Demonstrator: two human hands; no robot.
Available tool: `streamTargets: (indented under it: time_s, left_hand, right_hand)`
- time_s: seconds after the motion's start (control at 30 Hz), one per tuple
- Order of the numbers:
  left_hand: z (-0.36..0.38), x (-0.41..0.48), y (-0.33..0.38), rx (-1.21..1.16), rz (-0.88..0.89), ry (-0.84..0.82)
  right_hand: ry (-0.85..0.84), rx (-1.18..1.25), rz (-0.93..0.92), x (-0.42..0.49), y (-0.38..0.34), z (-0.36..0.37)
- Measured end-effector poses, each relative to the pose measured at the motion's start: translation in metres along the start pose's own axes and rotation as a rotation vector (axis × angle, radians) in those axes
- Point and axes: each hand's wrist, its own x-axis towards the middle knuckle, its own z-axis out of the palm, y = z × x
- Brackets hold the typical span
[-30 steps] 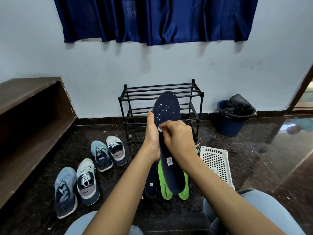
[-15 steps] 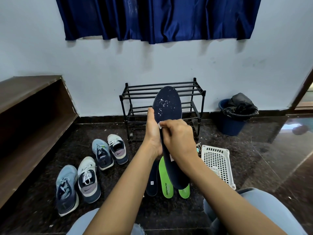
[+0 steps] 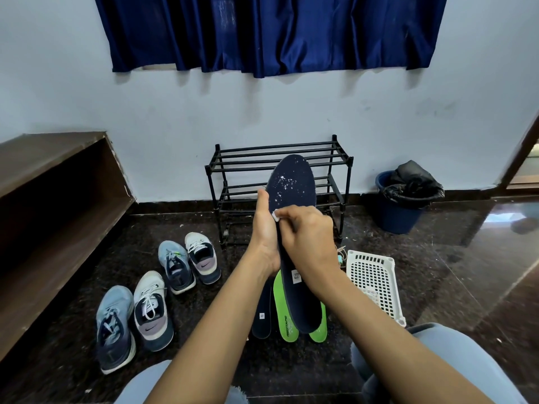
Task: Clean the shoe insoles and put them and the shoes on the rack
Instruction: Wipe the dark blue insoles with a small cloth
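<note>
Before rack (image 3: 271,147), left hand (image 3: 264,230), speckled insole (image 3: 293,183), right hand (image 3: 309,243) pinching wad (image 3: 275,214)

A dark blue curtain (image 3: 268,33) hangs before me. At my left stands a brown wooden shelf (image 3: 52,199); at my right a white basket (image 3: 370,275), and farther a blue bucket (image 3: 396,217) with a black bag (image 3: 414,182).

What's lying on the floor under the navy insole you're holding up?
Two green insoles and one more dark insole lie on the floor below the held insole. It, the left hand and the right hand cover their upper ends, so anything else under there is hidden.
</note>
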Motion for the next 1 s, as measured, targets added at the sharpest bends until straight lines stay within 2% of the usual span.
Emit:
streamTargets:
  time_s: [0.23, 0.5, 0.73, 1.0]
  left_hand:
    - [0.008, -0.005, -0.007, 0.018, -0.027, -0.045]
    - [-0.001, 0.0, -0.003, 0.035, -0.015, 0.048]
    - [0.009, -0.003, -0.012, 0.016, -0.04, -0.038]
    - [-0.002, 0.004, -0.007, -0.003, -0.009, 0.027]
  right_hand:
    - [0.025, -0.009, 0.066, 0.01, 0.003, -0.002]
    - [-0.015, -0.026, -0.005, -0.004, 0.001, 0.004]
    - [0.032, -0.061, 0.048, 0.011, 0.007, -0.001]
    - [-0.04, -0.019, 0.052, -0.002, 0.002, 0.004]
